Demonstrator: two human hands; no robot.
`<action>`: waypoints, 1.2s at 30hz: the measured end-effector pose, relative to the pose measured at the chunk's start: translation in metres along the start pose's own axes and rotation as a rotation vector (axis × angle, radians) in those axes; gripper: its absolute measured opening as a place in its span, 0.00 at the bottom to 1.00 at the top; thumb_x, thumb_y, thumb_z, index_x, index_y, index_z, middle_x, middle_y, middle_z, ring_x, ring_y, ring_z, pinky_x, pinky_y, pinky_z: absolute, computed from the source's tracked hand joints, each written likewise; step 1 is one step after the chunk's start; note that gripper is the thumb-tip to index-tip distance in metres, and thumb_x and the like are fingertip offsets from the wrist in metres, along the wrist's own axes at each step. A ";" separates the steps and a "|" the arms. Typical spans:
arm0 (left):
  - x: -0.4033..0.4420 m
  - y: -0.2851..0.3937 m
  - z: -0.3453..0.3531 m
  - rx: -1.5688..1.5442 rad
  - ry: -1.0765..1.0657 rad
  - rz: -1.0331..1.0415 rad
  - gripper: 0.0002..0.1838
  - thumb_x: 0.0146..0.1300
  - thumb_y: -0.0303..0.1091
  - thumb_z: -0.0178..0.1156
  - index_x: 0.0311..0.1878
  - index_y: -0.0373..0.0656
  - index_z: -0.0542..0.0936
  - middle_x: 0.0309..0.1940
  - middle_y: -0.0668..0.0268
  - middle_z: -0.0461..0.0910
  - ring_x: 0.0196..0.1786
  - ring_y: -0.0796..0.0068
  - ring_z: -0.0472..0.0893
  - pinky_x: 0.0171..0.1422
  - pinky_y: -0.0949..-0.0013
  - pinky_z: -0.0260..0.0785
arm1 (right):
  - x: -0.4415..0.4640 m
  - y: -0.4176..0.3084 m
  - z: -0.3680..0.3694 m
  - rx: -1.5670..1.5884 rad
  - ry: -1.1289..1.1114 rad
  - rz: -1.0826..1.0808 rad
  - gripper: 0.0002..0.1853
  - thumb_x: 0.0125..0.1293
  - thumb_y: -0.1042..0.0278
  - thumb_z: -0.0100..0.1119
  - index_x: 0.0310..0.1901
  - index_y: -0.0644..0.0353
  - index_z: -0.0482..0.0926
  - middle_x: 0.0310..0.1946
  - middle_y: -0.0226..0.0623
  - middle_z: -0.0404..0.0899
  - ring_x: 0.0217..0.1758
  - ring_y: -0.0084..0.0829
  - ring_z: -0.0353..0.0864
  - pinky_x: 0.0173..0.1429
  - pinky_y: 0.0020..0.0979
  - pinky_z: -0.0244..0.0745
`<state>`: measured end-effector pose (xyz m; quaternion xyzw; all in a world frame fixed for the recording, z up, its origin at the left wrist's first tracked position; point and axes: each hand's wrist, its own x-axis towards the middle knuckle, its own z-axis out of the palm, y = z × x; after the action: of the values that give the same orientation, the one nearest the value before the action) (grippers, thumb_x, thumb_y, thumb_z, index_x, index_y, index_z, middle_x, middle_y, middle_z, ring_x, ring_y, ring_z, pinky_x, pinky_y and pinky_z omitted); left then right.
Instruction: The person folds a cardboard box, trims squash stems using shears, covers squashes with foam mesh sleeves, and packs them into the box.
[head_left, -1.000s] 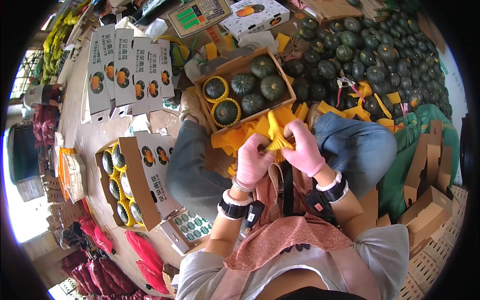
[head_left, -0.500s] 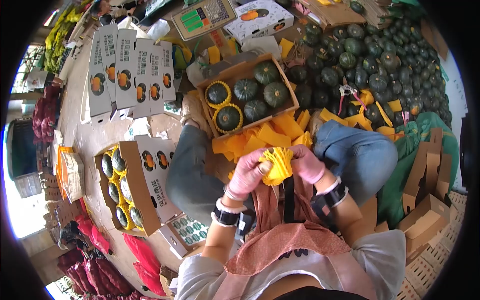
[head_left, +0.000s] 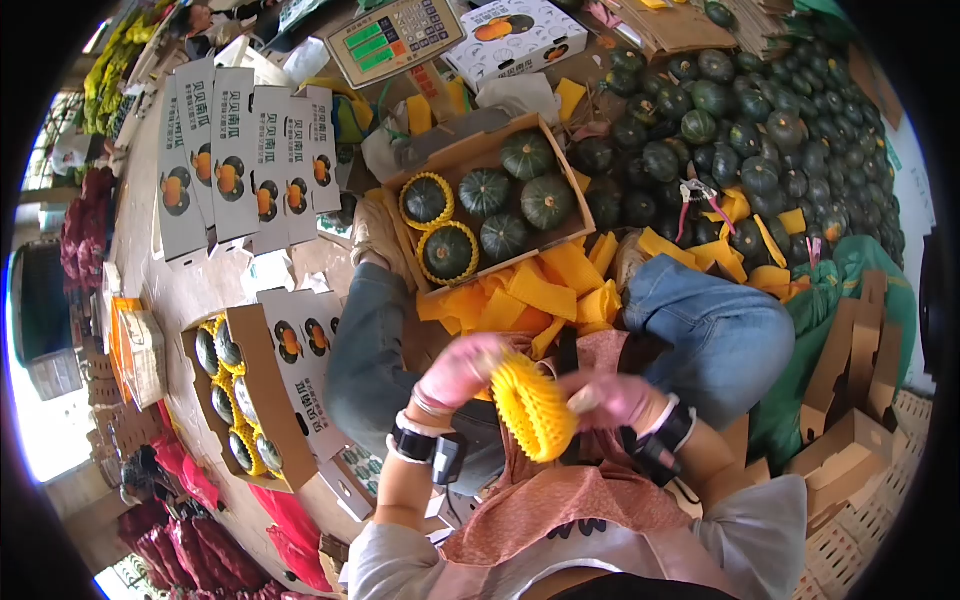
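Note:
A yellow foam net sleeve (head_left: 533, 408) is stretched into a ring in front of my apron. My left hand (head_left: 460, 372) wears a pink glove and grips the sleeve's upper left edge; its fingertips are partly hidden. At the opposite edge, my gloved right hand (head_left: 610, 400) pinches the sleeve, slightly blurred. Beyond them, an open cardboard box (head_left: 405, 255) holds several dark green squashes. Two of these, a front squash (head_left: 447, 251) and one behind it (head_left: 427, 200), sit in yellow foam nets. Flat yellow foam sleeves (head_left: 540, 290) are heaped between the box and my lap.
A large pile of squashes (head_left: 740, 130) lies at the upper right, with red-handled pruning shears (head_left: 697, 205) on it. At left are flattened printed cartons (head_left: 240, 170) and a packed box (head_left: 265, 390). A digital scale (head_left: 395, 45) stands behind. Cardboard inserts (head_left: 845, 440) are at right.
The foam sleeve went from bunched up to spread into an open ring and came lower, closer to my body. My left hand shifted left and down; my right hand moved down.

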<state>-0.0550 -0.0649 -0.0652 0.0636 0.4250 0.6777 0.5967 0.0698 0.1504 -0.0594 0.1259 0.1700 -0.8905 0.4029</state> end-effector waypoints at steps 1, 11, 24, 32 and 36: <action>0.004 0.006 0.008 -0.317 0.133 0.118 0.18 0.66 0.43 0.57 0.47 0.35 0.76 0.39 0.67 0.79 0.40 0.74 0.78 0.49 0.68 0.72 | 0.003 0.009 -0.007 0.020 0.029 0.167 0.24 0.58 0.66 0.60 0.57 0.63 0.71 0.51 0.40 0.78 0.56 0.33 0.76 0.60 0.34 0.72; 0.139 0.065 -0.124 0.875 0.700 0.451 0.11 0.65 0.35 0.58 0.31 0.39 0.71 0.20 0.76 0.62 0.26 0.85 0.60 0.27 0.75 0.56 | 0.154 -0.155 -0.103 -1.167 0.877 -0.730 0.16 0.67 0.58 0.54 0.50 0.58 0.74 0.37 0.48 0.80 0.35 0.45 0.80 0.42 0.37 0.73; 0.143 0.039 -0.133 0.902 0.741 0.432 0.05 0.67 0.29 0.53 0.43 0.39 0.72 0.28 0.60 0.71 0.32 0.69 0.70 0.36 0.69 0.65 | 0.160 -0.147 -0.102 -1.425 0.834 -0.645 0.12 0.68 0.66 0.50 0.49 0.62 0.68 0.39 0.56 0.75 0.44 0.56 0.74 0.47 0.43 0.71; 0.149 -0.001 -0.138 0.560 0.745 0.556 0.06 0.69 0.30 0.53 0.45 0.40 0.73 0.34 0.72 0.71 0.37 0.84 0.68 0.42 0.78 0.64 | 0.165 -0.151 -0.125 -1.434 0.756 -0.903 0.08 0.66 0.69 0.53 0.43 0.62 0.71 0.36 0.46 0.75 0.39 0.49 0.76 0.42 0.36 0.73; 0.151 -0.003 -0.142 0.370 0.730 0.584 0.04 0.69 0.29 0.54 0.44 0.41 0.73 0.36 0.77 0.69 0.37 0.87 0.65 0.42 0.80 0.61 | 0.169 -0.158 -0.119 -1.360 0.777 -0.813 0.06 0.66 0.68 0.54 0.41 0.60 0.72 0.32 0.47 0.77 0.35 0.47 0.77 0.39 0.35 0.74</action>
<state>-0.1794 -0.0057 -0.2200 0.0433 0.6834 0.7079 0.1733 -0.1489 0.1824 -0.1968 0.0824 0.8197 -0.5651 -0.0439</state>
